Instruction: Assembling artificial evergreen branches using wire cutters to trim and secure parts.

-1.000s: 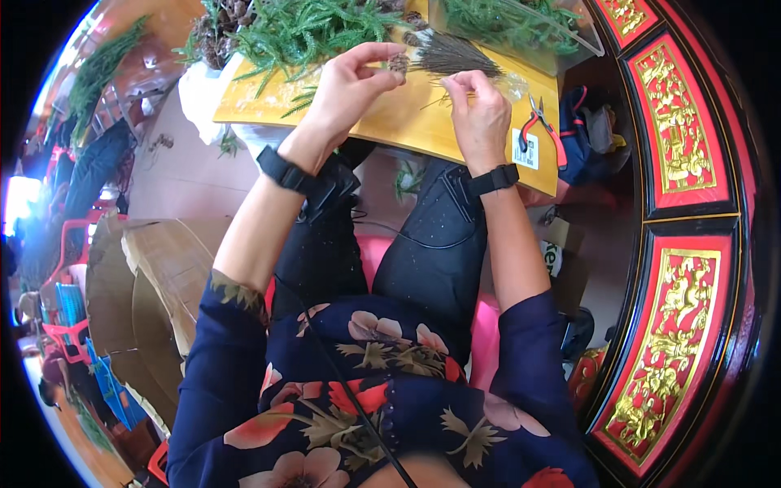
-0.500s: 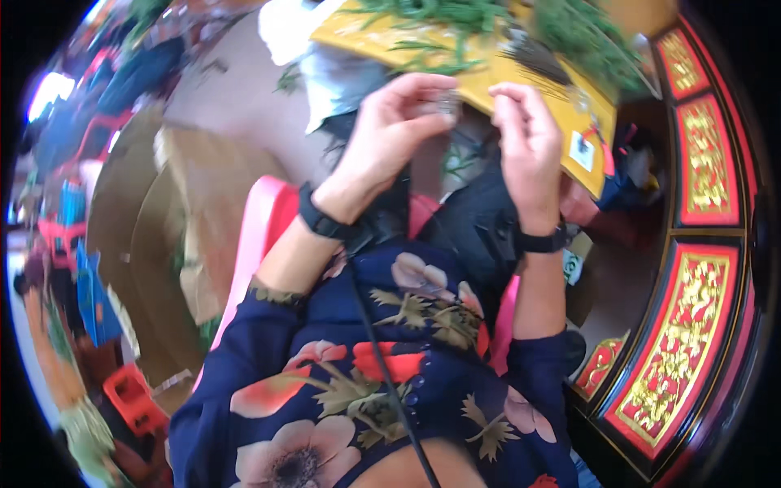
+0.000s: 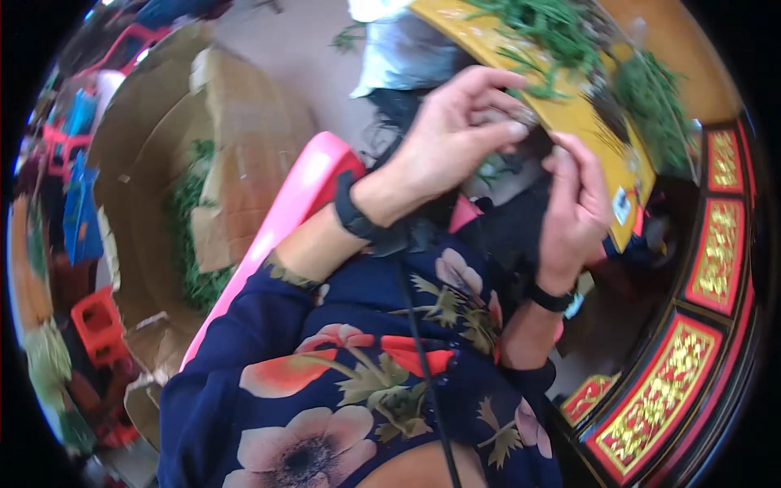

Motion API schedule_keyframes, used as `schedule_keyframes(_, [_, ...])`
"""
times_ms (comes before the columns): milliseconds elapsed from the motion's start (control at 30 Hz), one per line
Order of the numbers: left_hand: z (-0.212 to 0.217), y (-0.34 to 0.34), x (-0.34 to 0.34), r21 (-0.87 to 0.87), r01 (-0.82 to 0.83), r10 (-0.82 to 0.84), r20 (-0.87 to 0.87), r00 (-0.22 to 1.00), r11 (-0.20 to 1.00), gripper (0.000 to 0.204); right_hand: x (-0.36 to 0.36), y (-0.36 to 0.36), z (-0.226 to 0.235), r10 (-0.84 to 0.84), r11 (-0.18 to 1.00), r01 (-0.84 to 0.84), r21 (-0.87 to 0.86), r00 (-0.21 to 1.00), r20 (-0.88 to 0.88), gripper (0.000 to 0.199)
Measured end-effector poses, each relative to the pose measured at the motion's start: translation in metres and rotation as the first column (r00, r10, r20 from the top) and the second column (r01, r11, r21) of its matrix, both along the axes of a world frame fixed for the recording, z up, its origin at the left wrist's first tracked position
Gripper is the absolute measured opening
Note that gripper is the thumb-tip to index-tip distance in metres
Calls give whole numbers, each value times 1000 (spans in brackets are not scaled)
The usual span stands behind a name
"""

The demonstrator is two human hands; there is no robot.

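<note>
Where the red stool (image 3: 99,325) stands: far left, just beside a torn cardboard box.
Cardboard box (image 3: 259,146): gaping open, green cuttings (image 3: 199,281) strewn inside.
Pink chair (image 3: 272,236): its smooth edge curves up past the person's left arm.
Left hand (image 3: 464,134): thumb and forefinger pinch the pine cone.
Pine cone (image 3: 525,116): small, brownish, a little blurred to my eye, held up before the tabletop's near edge.
Green sprays (image 3: 561,32): spread on the yellow tabletop (image 3: 468,31), toward its far edge.
Right hand (image 3: 579,199): thumb and forefinger drawn close; whether they pinch anything thin, I cannot tell.
Dark bundle (image 3: 606,114): thin stems, lying between the sprays and the tabletop's right edge.
White label (image 3: 621,206): by the near right corner.
Carved panels (image 3: 655,398): red and gold, right of the tabletop.
</note>
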State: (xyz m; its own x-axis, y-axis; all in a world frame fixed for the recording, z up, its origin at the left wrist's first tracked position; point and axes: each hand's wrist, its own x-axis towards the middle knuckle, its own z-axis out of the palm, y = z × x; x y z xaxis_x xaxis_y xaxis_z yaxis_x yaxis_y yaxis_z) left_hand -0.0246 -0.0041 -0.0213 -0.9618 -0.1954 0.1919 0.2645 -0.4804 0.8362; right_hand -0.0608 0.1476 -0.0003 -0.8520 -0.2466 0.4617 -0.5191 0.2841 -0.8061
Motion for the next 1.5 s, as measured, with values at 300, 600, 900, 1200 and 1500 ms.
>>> schedule_keyframes(300, [10,4,3,-135,5,-4,9,1000,991,45,-4,10,10,42,999,-32,44,970,-240,8])
schedule_keyframes(600, [13,7,5,-154,-43,42,-9,999,987,45,-6,8,2,88,995,-63,84,933,-349,9])
schedule_keyframes(900, [12,8,9,-82,35,-31,42,999,996,34,0,3,-2,28,999,-20,28,946,-324,11])
schedule_keyframes(1200, [10,11,8,75,88,-94,82,992,993,24,10,-6,0,10,995,-29,-93,979,-201,9])
schedule_keyframes(1500, [12,5,5,94,35,-40,49,998,995,24,6,0,-2,4,1000,-4,1,961,-278,11])
